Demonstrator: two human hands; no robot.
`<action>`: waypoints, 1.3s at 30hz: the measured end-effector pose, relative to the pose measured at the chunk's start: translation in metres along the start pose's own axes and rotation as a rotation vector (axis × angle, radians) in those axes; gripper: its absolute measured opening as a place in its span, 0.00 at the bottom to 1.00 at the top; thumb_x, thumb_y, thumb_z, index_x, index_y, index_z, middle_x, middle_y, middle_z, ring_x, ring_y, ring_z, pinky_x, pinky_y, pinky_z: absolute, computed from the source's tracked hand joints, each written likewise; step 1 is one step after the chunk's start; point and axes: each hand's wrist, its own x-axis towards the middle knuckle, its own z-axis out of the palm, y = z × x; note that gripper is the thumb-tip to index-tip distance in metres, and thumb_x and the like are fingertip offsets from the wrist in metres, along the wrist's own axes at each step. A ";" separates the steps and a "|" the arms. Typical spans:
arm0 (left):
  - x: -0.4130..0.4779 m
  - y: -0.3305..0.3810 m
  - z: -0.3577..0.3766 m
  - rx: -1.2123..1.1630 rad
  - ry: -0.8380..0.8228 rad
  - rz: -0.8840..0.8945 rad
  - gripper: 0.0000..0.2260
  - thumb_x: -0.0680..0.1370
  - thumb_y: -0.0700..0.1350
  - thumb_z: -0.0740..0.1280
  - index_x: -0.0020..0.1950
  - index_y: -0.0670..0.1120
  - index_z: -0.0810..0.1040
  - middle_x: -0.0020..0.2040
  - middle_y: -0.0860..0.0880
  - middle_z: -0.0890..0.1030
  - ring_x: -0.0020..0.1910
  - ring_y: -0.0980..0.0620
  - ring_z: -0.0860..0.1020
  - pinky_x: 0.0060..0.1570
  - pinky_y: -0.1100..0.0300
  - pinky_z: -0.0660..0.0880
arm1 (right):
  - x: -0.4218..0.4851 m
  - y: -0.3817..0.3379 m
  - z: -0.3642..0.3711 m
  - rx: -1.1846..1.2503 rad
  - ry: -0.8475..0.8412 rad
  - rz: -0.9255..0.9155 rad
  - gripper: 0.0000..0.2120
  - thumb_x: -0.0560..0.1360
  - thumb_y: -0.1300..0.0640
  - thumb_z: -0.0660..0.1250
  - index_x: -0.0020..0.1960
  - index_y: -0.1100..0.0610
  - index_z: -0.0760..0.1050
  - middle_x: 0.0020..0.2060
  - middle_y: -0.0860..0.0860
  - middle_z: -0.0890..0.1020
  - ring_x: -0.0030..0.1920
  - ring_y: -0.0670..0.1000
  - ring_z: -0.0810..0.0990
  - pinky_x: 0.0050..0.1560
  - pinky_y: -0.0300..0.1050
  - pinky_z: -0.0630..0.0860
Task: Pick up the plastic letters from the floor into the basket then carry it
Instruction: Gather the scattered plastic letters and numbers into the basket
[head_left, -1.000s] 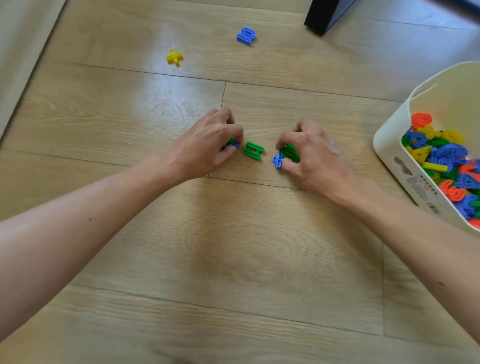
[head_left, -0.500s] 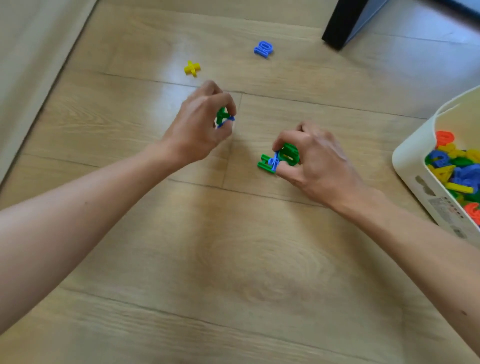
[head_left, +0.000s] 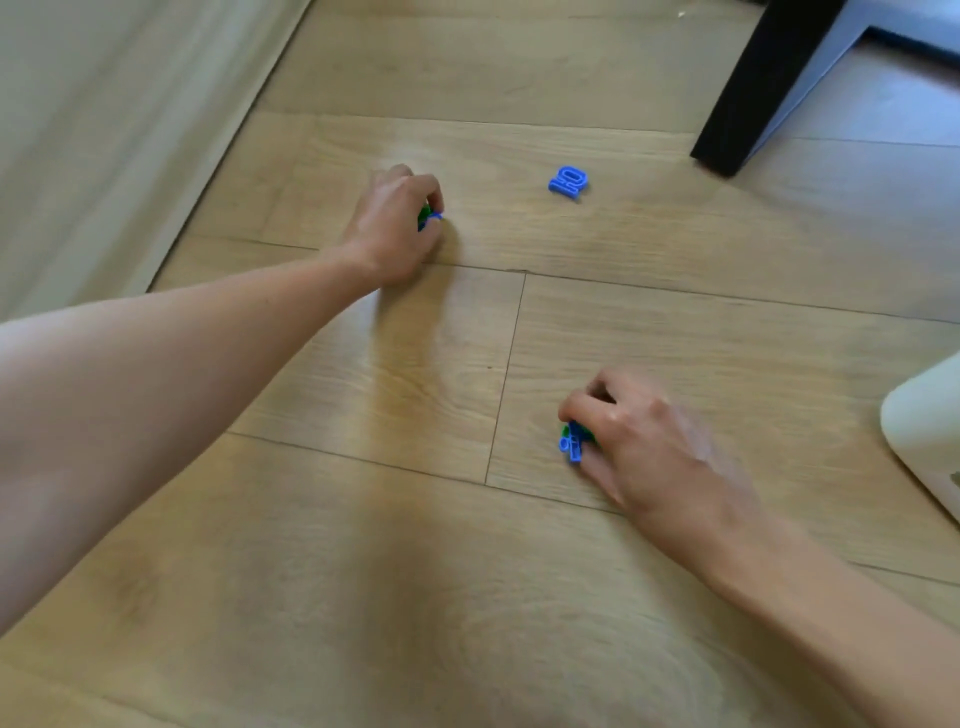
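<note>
Reaching forward across the wooden floor (head_left: 675, 322), the left hand (head_left: 395, 223) has moved away from the body to the spot where a yellow cross-shaped piece lay half a second ago. That yellow piece no longer shows. The hand covers its place, and whether the fingers have closed on it cannot be told. The left hand's fingers are curled tight, pinching green and blue letters (head_left: 429, 218) that peek out beside the thumb.

The right hand (head_left: 639, 441) sits nearer the body, low over the floor, fingers curled round a blue and green cluster (head_left: 574, 446). The green piece that lay between the two hands a second ago is gone from the floor, and it appears to have been gathered into this hand.

One blue piece (head_left: 568, 182) remains loose on the floor, to the right of the left hand and short of a black furniture leg (head_left: 753, 88). Only the white corner of the basket (head_left: 924, 441) shows at the right edge, near the right hand but apart from it.

Judging from this, the pickup is nearly finished. Both hands are loaded and nothing has been dropped into the basket yet, and the blue piece is probably next.
</note>
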 end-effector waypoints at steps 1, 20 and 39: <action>-0.001 -0.001 0.002 0.017 0.003 0.039 0.08 0.79 0.42 0.64 0.55 0.43 0.78 0.57 0.41 0.75 0.61 0.41 0.69 0.53 0.57 0.65 | 0.000 0.001 0.002 -0.026 0.013 -0.020 0.05 0.75 0.58 0.70 0.50 0.53 0.77 0.48 0.51 0.75 0.48 0.54 0.76 0.35 0.51 0.78; 0.046 0.069 0.009 -0.249 0.168 0.239 0.07 0.78 0.43 0.65 0.53 0.46 0.82 0.49 0.49 0.78 0.47 0.53 0.72 0.47 0.65 0.64 | -0.002 0.016 0.006 0.104 0.045 -0.087 0.04 0.75 0.57 0.69 0.50 0.54 0.79 0.47 0.49 0.77 0.47 0.50 0.77 0.40 0.48 0.79; 0.064 0.094 0.040 0.028 -0.014 0.513 0.11 0.79 0.42 0.65 0.60 0.45 0.82 0.55 0.43 0.81 0.55 0.41 0.72 0.54 0.52 0.69 | -0.009 0.040 -0.022 0.334 0.268 0.152 0.11 0.72 0.59 0.72 0.53 0.51 0.84 0.44 0.44 0.82 0.43 0.44 0.80 0.44 0.45 0.78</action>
